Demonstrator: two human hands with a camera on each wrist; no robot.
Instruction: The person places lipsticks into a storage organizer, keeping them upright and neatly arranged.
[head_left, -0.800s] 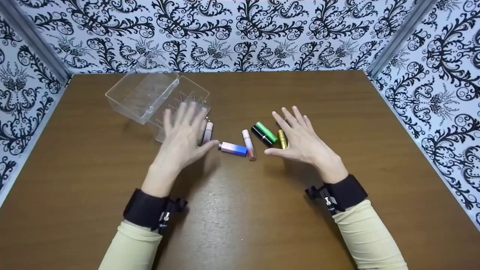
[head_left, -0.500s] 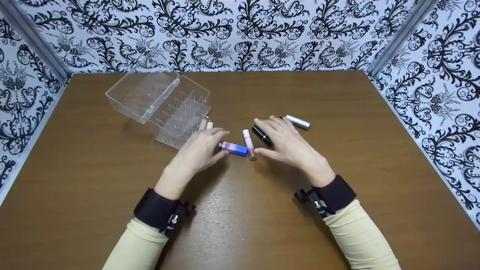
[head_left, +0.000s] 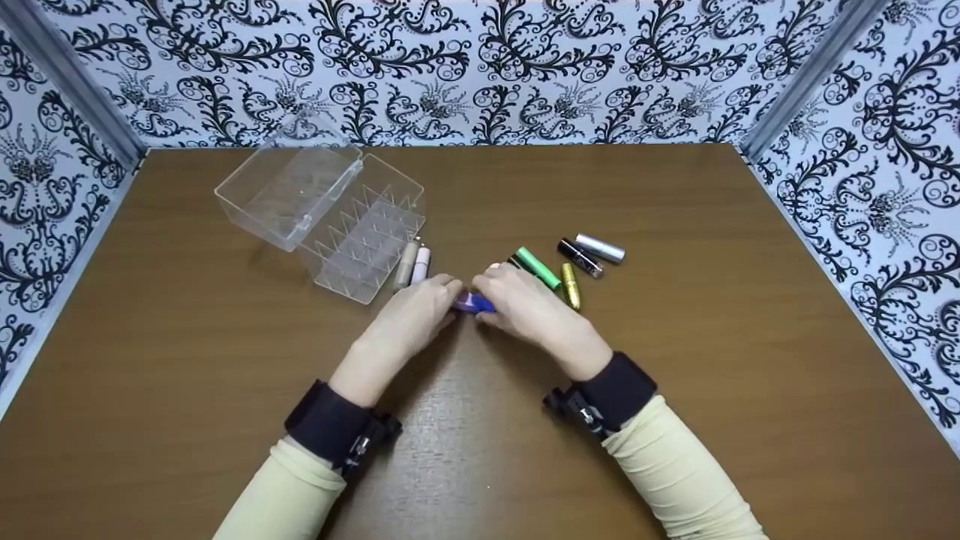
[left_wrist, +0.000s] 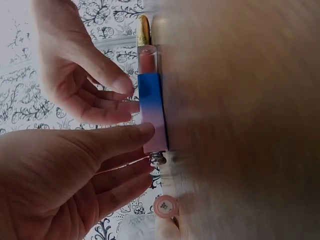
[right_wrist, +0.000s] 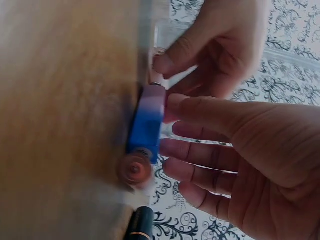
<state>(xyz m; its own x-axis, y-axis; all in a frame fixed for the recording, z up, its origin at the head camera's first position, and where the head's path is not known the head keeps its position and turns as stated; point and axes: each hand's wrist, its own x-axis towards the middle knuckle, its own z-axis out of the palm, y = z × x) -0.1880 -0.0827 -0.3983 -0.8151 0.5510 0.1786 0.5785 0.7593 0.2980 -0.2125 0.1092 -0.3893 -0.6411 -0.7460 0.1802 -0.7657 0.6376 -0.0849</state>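
Observation:
A lipstick tube (head_left: 472,303), fading from pink to blue, lies on the table between both hands. My left hand (head_left: 416,311) pinches its pink end, the thumb (left_wrist: 142,134) across it in the left wrist view. My right hand (head_left: 525,304) is at the tube's blue part; in the right wrist view its fingers (right_wrist: 182,167) are loosely extended, fingertips right at the tube's side. A lip gloss with a reddish round end (right_wrist: 135,170) lies by the blue end, mostly covered by my right hand in the head view.
An open clear box (head_left: 367,240) with zigzag dividers stands back left. Beige (head_left: 406,264) and pale pink (head_left: 421,264) tubes lie beside it. Right of my hands are green (head_left: 538,268), gold (head_left: 571,286), black (head_left: 580,257) and silver (head_left: 600,247) tubes. Patterned walls (head_left: 480,75) enclose the table.
Both hands have come down and inward from spread positions over the tubes, meeting at the pink-blue lipstick. The left hand has taken hold of its pink end. The box has stayed put.

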